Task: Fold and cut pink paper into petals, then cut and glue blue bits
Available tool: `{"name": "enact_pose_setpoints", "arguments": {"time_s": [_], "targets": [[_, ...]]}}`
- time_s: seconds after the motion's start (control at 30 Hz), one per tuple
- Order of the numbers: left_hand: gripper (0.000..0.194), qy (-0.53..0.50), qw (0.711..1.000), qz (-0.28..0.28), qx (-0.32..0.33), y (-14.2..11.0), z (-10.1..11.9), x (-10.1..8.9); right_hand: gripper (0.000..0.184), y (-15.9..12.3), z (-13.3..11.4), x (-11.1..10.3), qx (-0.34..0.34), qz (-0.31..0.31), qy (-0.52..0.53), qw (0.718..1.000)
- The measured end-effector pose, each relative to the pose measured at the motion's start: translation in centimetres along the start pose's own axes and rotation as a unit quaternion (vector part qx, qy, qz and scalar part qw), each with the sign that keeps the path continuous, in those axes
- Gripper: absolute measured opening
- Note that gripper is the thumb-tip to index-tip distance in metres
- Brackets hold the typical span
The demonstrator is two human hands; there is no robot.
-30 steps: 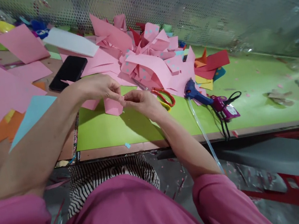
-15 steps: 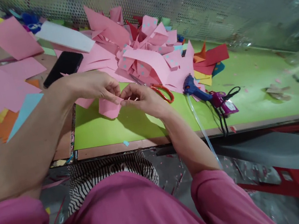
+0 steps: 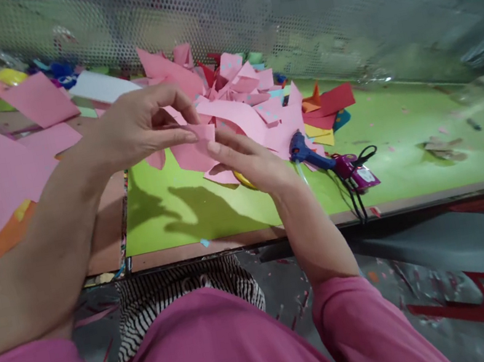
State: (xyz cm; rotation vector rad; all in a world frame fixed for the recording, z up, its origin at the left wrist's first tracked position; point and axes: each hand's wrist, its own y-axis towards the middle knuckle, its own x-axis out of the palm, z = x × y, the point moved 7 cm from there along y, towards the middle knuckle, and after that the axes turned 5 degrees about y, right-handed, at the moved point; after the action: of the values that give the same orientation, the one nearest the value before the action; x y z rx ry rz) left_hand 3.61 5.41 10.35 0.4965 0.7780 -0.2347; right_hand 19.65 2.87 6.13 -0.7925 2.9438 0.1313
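A small folded piece of pink paper [image 3: 193, 155] is held up over the green tabletop, between my two hands. My left hand [image 3: 150, 125] pinches its upper edge between thumb and fingers. At its right edge, the thumb of my right hand [image 3: 251, 157] presses on the front, with the fingers partly hidden behind. Another pink paper scrap [image 3: 222, 175] lies just below. Part of a curved yellow thing [image 3: 244, 179] peeks out under my right hand; its kind is hidden. Behind my hands rises a heap of pink cut paper [image 3: 245, 77], some pieces blue-dotted.
A blue glue gun [image 3: 309, 150] lies to the right, beside a purple box [image 3: 355, 173] and black cord. Pink sheets [image 3: 0, 167] spread at the left. Red paper [image 3: 335, 100] lies behind the glue gun. A perforated metal panel [image 3: 103, 30] backs the table. A grey seat [image 3: 459, 242] stands front right.
Both hands have lifted the pink paper off the tabletop. My right hand has opened from a fingertip pinch to a flatter hold and now covers where the orange-handled scissors lay. The view has shifted slightly.
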Motion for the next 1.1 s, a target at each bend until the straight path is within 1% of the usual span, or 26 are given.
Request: {"name": "enact_pose_setpoints", "arguments": {"time_s": [0.07,0.1,0.2,0.27,0.3,0.33,0.4,0.43,0.47,0.5,0.53,0.6,0.67,0.7,0.73,0.8,0.9,0.97,1.03,1.1], "targets": [[0.033,-0.002,1.0,0.025,0.016,-0.4,0.7,-0.3,0.046,0.0,-0.3,0.7,-0.007,-0.023,0.003,1.0],[0.032,-0.003,0.999,0.034,0.022,-0.6,0.8,-0.4,0.043,0.1,-0.5,0.9,-0.025,-0.02,0.003,0.999],[0.027,-0.004,0.998,0.05,0.047,-1.3,1.1,-0.6,0.031,0.4,-1.3,0.9,-0.096,0.029,-0.004,0.995],[0.021,0.011,0.993,0.077,0.085,-1.9,1.7,-1.3,0.026,0.3,-2.3,0.8,-0.149,0.066,-0.054,0.985],[0.017,0.031,0.989,0.098,0.103,-2.4,2.1,-1.7,0.024,0.0,-3.0,0.8,-0.18,0.086,-0.103,0.974],[0.014,0.055,0.984,0.119,0.118,-2.9,2.5,-2.0,0.022,-0.3,-3.7,0.8,-0.212,0.105,-0.164,0.958],[0.012,0.085,0.976,0.157,0.121,-4.1,2.9,-2.2,0.019,-0.9,-4.5,1.4,-0.259,0.131,-0.289,0.912],[0.013,0.079,0.977,0.165,0.107,-4.7,2.6,-1.9,0.018,-1.1,-4.4,1.8,-0.27,0.133,-0.337,0.892],[0.014,0.058,0.981,0.167,0.079,-5.3,2.1,-1.5,0.018,-1.2,-3.9,2.2,-0.27,0.127,-0.371,0.879],[0.016,0.031,0.986,0.161,0.042,-5.8,1.2,-0.9,0.018,-1.1,-3.1,2.6,-0.262,0.118,-0.386,0.877],[0.018,0.003,0.989,0.145,-0.001,-6.3,0.1,0.0,0.02,-1.0,-2.0,2.8,-0.243,0.105,-0.386,0.883],[0.02,-0.022,0.992,0.082,-0.093,-7.1,-2.2,2.0,0.029,-0.4,0.8,3.0,-0.183,0.074,-0.345,0.918],[0.024,0.008,0.986,0.007,-0.168,-7.7,-4.3,3.6,0.043,0.2,3.7,3.3,-0.101,0.031,-0.285,0.953],[0.027,0.046,0.979,-0.03,-0.198,-7.9,-5.1,4.1,0.046,0.4,4.8,3.5,-0.066,0.009,-0.263,0.963],[0.029,0.091,0.97,-0.054,-0.22,-8.0,-5.7,4.3,0.045,0.5,5.6,3.7,-0.038,-0.007,-0.252,0.967],[0.037,0.115,0.959,-0.107,-0.237,-7.8,-6.2,4.7,0.041,0.7,6.2,3.7,-0.006,-0.016,-0.248,0.968],[0.048,0.122,0.948,-0.146,-0.255,-7.4,-6.2,4.6,0.042,1.0,6.0,3.9,0.015,-0.027,-0.242,0.97],[0.044,0.175,0.928,-0.194,-0.267,-7.3,-6.2,4.7,0.034,1.2,5.7,4.1,0.02,-0.034,-0.251,0.967],[0.039,0.211,0.916,-0.216,-0.266,-7.1,-6.4,4.7,0.019,1.2,5.5,4.2,0.025,-0.042,-0.284,0.958],[0.038,0.217,0.915,-0.221,-0.257,-7.1,-6.5,4.9,0.017,1.1,5.5,4.3,0.036,-0.053,-0.311,0.948]]}}
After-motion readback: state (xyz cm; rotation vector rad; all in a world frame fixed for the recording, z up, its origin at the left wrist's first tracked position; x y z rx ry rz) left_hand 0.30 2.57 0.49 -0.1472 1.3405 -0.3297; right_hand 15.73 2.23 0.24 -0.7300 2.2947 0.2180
